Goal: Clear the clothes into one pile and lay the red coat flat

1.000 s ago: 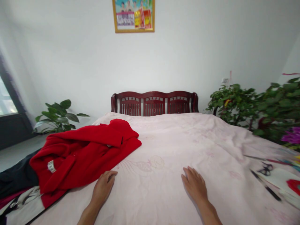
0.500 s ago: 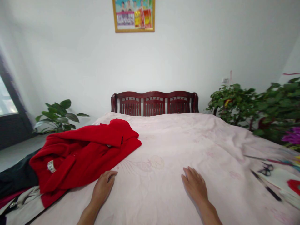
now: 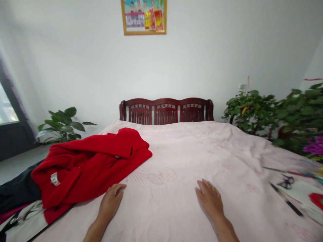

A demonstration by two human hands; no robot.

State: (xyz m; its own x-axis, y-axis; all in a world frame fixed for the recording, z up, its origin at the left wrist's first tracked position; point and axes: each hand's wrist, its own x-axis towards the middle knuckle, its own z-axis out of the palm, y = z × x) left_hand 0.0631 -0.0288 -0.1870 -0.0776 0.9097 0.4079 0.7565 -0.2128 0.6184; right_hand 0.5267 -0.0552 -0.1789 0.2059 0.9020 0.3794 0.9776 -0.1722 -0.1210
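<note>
1. The left hand (image 3: 110,201) lay open and empty on the quilt, its fingers loosely spread and slightly curled, just beside the lower edge of the red coat (image 3: 88,164). It held nothing, and I could not tell whether the fingertips touched the cloth.
2. The right hand (image 3: 209,199) also lay open and empty, its fingers spread wider, pressed on the pink quilt (image 3: 191,151) and well apart from the coat.
3. Neither hand had shifted in any clear way over the last second. The coat sat as it had, so nothing had yet been lifted or folded.
4. The red coat lay bunched and unfolded on the left part of the bed, its white label (image 3: 55,179) facing up. Its far end reached toward the head of the bed, and a dark cloth (image 3: 17,181) lay under and beyond its left side.
5. To the right, at the quilt's edge, lay a black pen (image 3: 286,203), a pair of scissors (image 3: 286,182) and white paper (image 3: 301,193).
6. Farther off stood leafy potted plants (image 3: 252,112) on the right and a smaller one (image 3: 62,126) on the left.
7. Farthest away were the dark red wooden headboard (image 3: 166,111) and a framed picture (image 3: 143,16) on the wall.
</note>
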